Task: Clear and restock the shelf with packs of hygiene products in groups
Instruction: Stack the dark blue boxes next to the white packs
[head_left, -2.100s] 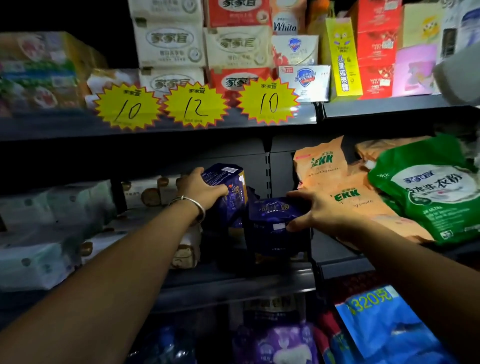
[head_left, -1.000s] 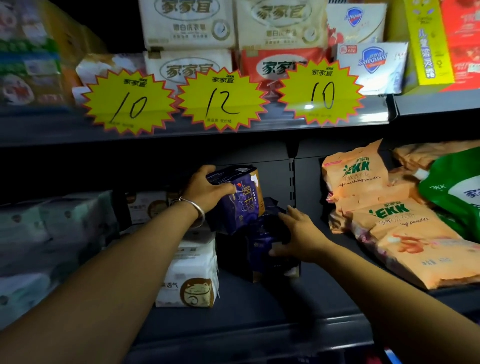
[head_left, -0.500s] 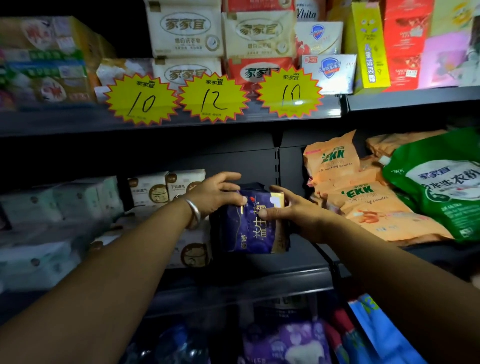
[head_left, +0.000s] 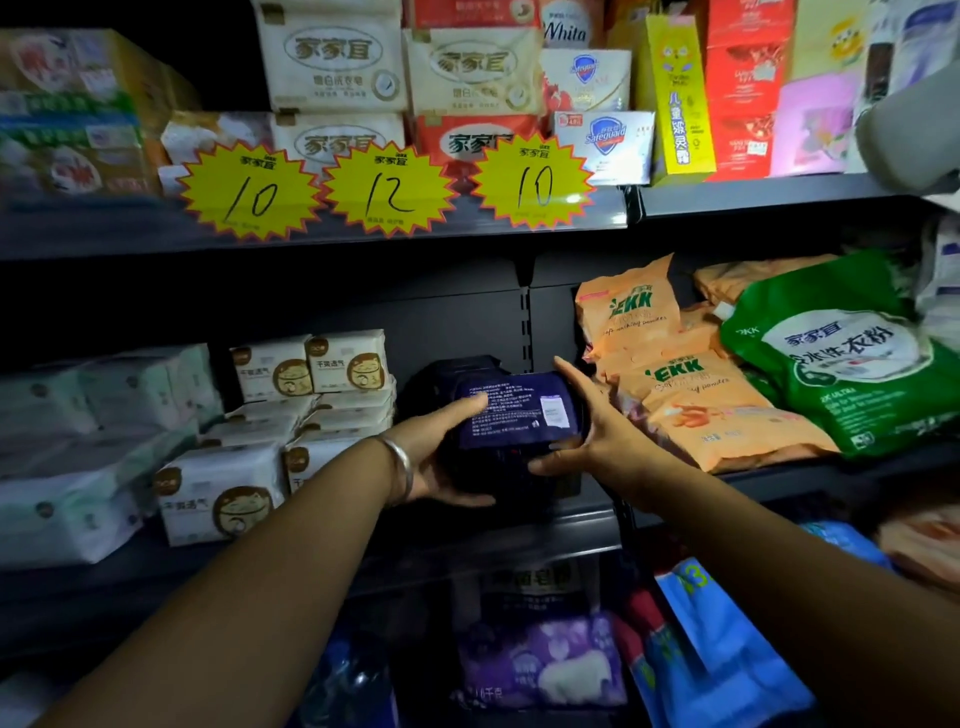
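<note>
A stack of dark purple hygiene packs (head_left: 519, 415) sits at the middle of the dark shelf (head_left: 498, 540), its top pack showing small white print and a white label. My left hand (head_left: 441, 457), with a silver bangle on the wrist, grips the stack from the left, thumb on top and fingers curled underneath. My right hand (head_left: 587, 431) holds its right side, fingers reaching up along the end and thumb under the front. Another dark pack (head_left: 447, 371) stands behind, mostly hidden.
White tissue packs (head_left: 223, 493) are stacked left of the purple packs. Orange EKK powder bags (head_left: 691, 395) and a green bag (head_left: 852, 358) lie to the right. Soap boxes (head_left: 332, 57) and yellow price stars (head_left: 389, 189) fill the shelf above. Purple and blue packs (head_left: 545, 660) sit below.
The purple pack that stood with its front to me now lies flat on the stack with its printed back up. Both hands have dropped to grip the stack's sides.
</note>
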